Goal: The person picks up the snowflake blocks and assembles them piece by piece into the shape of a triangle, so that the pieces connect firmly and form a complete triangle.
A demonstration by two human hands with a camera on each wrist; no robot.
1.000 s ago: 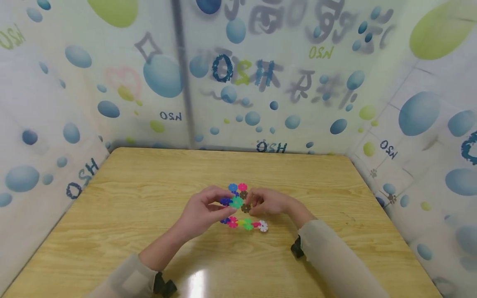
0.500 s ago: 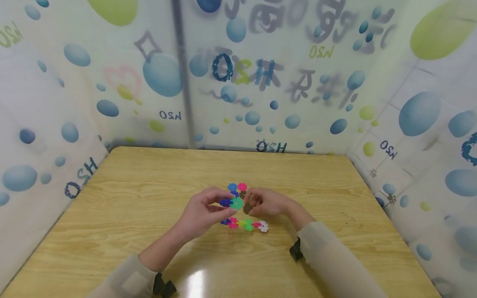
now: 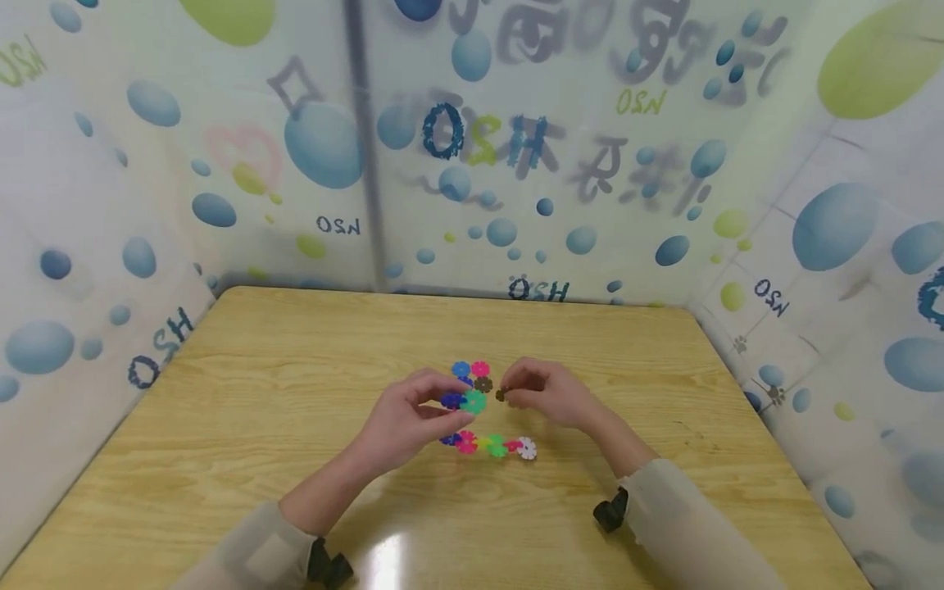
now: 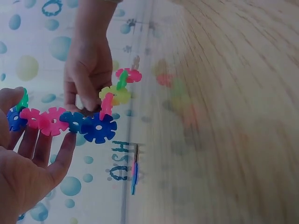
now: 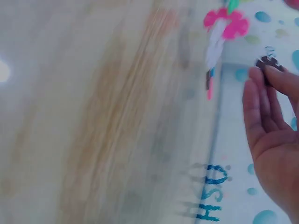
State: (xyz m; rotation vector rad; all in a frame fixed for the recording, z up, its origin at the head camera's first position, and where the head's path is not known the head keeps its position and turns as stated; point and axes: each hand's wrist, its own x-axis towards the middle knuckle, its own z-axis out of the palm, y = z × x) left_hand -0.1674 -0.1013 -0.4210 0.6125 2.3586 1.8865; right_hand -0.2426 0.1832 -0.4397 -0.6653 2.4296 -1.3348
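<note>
My left hand (image 3: pixel 413 414) pinches one end of a chain of interlocking snowflake discs, at a green disc (image 3: pixel 474 401) and a dark blue disc (image 3: pixel 452 401). In the left wrist view the chain runs through pink discs (image 4: pixel 53 121) to a blue disc (image 4: pixel 99 128), then bends toward a yellow disc (image 4: pixel 115 94). A white disc (image 3: pixel 527 448) ends it in the head view. Just right of the green disc, my right hand (image 3: pixel 549 393) pinches a brown snowflake disc (image 5: pixel 269 63) between thumb and fingertips, apart from the chain.
Beyond the hands, a light blue disc (image 3: pixel 460 369), a pink disc (image 3: pixel 481 369) and another brown disc (image 3: pixel 483 384) lie close together on the wooden table (image 3: pixel 332 328). A wall covering with printed bubbles (image 3: pixel 501 232) stands behind the table and at both sides.
My right hand has drawn back to the right with the brown disc, which has turned from face-on to nearly edge-on. The left hand keeps its grip on the chain, almost still.
</note>
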